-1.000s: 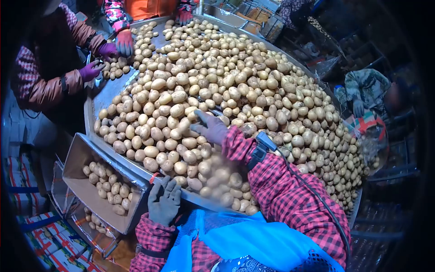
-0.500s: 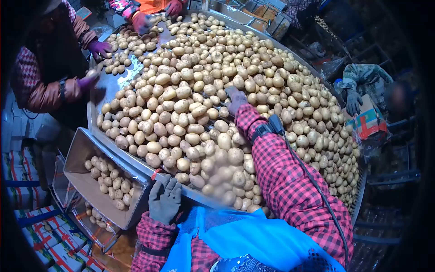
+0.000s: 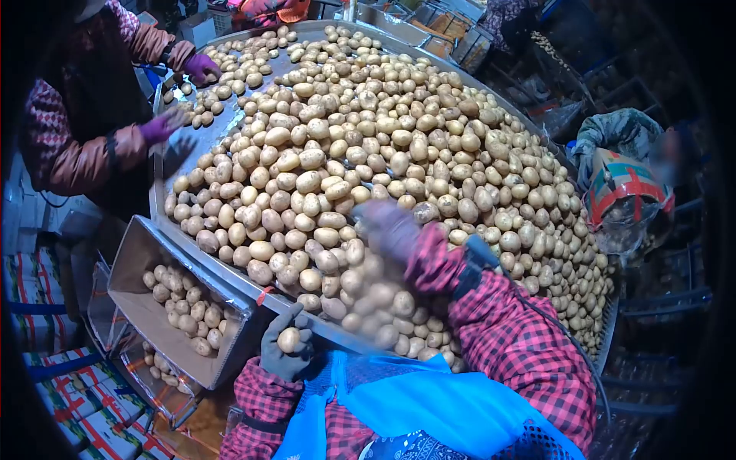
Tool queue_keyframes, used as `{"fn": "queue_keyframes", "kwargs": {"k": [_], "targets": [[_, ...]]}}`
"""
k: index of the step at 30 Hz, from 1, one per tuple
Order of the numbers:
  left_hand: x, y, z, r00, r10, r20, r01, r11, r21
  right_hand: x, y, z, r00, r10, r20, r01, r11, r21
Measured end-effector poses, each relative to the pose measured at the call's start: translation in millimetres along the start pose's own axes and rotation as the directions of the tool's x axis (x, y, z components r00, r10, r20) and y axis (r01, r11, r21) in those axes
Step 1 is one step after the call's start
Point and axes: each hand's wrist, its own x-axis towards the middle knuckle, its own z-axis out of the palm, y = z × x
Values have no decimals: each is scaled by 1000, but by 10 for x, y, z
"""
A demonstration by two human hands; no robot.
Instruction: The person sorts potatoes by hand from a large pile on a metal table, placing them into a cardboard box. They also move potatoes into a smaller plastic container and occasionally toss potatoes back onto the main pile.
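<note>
My left hand (image 3: pixel 281 354), in a grey glove, is at the table's near edge with its fingers curled round a single potato (image 3: pixel 289 340). The potato's pale top shows between the thumb and fingers. My right hand (image 3: pixel 389 231), also gloved, is over the near middle of the potato pile (image 3: pixel 429 146). Motion smears its fingers, so I cannot make out whether they grip anything. The pile covers most of the metal table (image 3: pixel 215 126). A hazy smudge blurs some potatoes below my right hand.
A cardboard box (image 3: pixel 146 299) partly filled with potatoes hangs tilted beside the table's left edge. At the left, a co-worker's purple-gloved hands (image 3: pixel 162 125) are over the table. Another person at the right holds a printed carton (image 3: pixel 625 184). Printed boxes (image 3: pixel 100 418) are stacked at lower left.
My right hand has drawn back towards me over the pile. A potato is now in my left hand, which held none before. The person at the right has lifted the carton.
</note>
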Motion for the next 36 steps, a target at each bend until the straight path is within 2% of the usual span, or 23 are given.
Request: {"fn": "queue_keyframes", "kwargs": {"k": [1,2,4,5,6,7,8,10,11,12,13,14,16,18,19,20,22,26,28,29,31,35,36], "targets": [[-4,10,20,1000,1,3,-1,1000,-1,51,350,-121,983,169,72,-153,970,-192],[-29,12,59,999,40,-9,-39,996,81,92,682,-133,918,396,28,-366,872,-325],[-51,-4,112,997,72,-23,-67,985,157,-18,893,-481,890,448,-81,-454,861,-230],[-24,10,140,999,31,-19,-30,999,33,35,1001,-488,887,454,-83,-460,856,-235],[16,25,185,1000,-12,-7,11,996,-87,98,1134,-456,882,472,8,-450,845,-288],[40,15,306,996,-10,-94,4,998,-66,132,1212,-436,865,492,98,-437,834,-336],[69,-14,376,996,-20,-90,15,998,-59,249,1057,-456,820,565,88,-487,771,-411],[121,-61,473,967,56,-248,-36,996,84,458,1261,-289,794,592,138,-542,792,-281],[164,-35,477,987,-45,-156,40,999,-34,427,1311,-292,789,599,133,-551,787,-276],[193,-39,483,987,-46,-156,43,999,-27,416,1360,-303,885,458,80,-453,889,-71],[202,-57,479,982,-57,-179,50,998,-41,365,1426,-348,889,432,149,-457,836,304],[204,-70,501,977,-65,-205,53,997,-60,318,1445,-421,889,404,217,-444,640,627],[207,-59,487,982,-83,-171,60,989,-132,231,1446,-774,906,381,183,-367,494,788],[208,-47,557,973,-26,-227,15,999,-51,125,1654,-855,885,461,63,-418,730,541],[227,-39,568,980,-32,-199,23,999,-48,51,1707,-877,850,526,33,-510,804,305],[246,-26,566,980,-34,-197,26,999,-42,-7,1739,-882,848,530,28,-511,802,308],[262,-18,532,974,-43,-224,42,999,-12,-87,1757,-826,836,513,196,-464,850,-248],[267,-36,551,971,-24,-236,20,1000,-22,-162,1853,-615,822,535,192,-470,830,-300],[270,-22,492,979,-48,-198,38,998,-57,-1,1567,-770,741,563,367,-457,823,-338],[277,-16,473,985,-67,-160,53,994,-91,59,1576,-712,731,573,371,-473,817,-331],[275,-34,443,987,-75,-145,62,994,-91,97,1530,-650,808,490,327,-450,872,-193],[251,-12,367,990,-86,-112,72,990,-125,139,1510,-367,724,668,172,-633,742,-219],[247,-16,358,990,-82,-111,67,989,-130,136,1544,-283,726,665,175,-629,745,-222]]}}
